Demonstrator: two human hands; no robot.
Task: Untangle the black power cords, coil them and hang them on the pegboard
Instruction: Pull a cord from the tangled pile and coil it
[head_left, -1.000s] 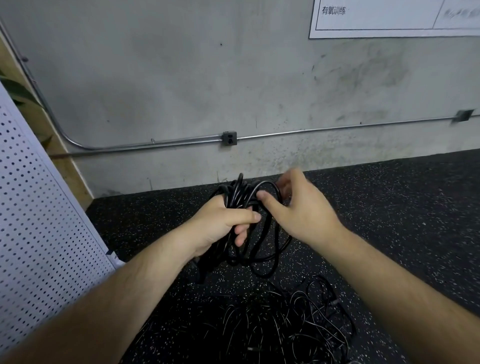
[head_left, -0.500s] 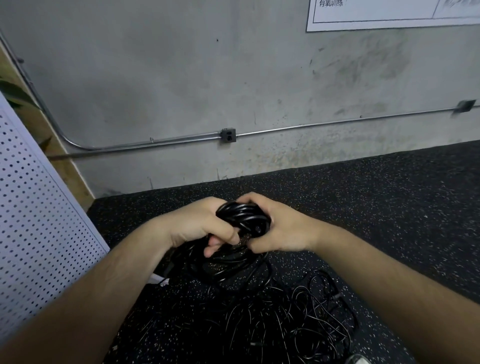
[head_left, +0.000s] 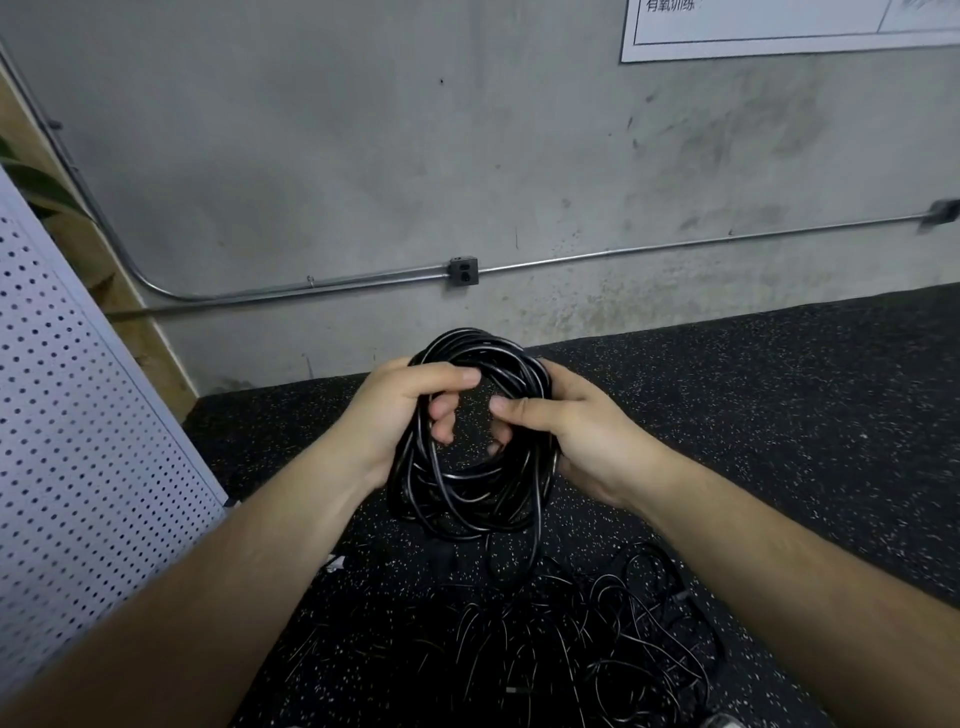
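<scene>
Head view: both hands (head_left: 395, 410) (head_left: 576, 431) grip a glossy black cord coil (head_left: 467, 483).

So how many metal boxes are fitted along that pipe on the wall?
2: one junction box mid-wall just above the coiled cord, another box at the far right edge. More may lie outside the view.
</scene>
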